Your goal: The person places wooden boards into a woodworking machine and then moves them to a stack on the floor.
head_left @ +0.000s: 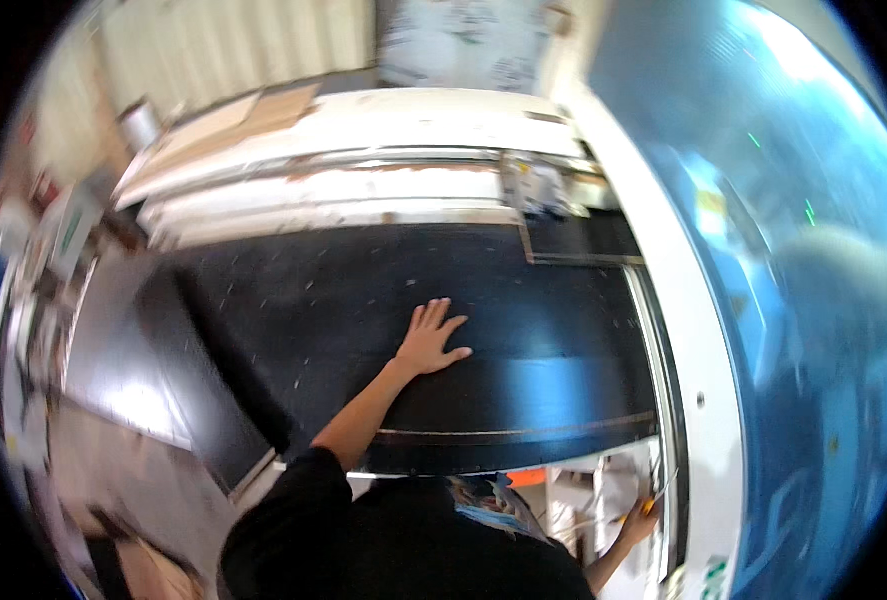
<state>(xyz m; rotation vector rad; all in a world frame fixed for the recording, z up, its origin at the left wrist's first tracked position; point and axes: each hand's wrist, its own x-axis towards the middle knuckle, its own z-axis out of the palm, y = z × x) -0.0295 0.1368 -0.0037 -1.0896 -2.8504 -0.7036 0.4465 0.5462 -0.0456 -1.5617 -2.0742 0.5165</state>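
Observation:
My left hand [432,338] lies flat, fingers spread, on a large black board [314,290] that covers the machine's bed. Low on the right, my right hand [643,521] is closed beside the bed's white side frame. A small yellow-orange bit shows at its fingers, but blur hides what it is. A smaller black piece [579,238] with a pale edge sits at the far right corner of the board.
A blue see-through cover [814,330] and white frame [699,400] rise on the right. Behind the board runs a white machine beam [364,112], with brown sheets [229,120] on its left end. A metallic machine head [542,188] stands at the far right.

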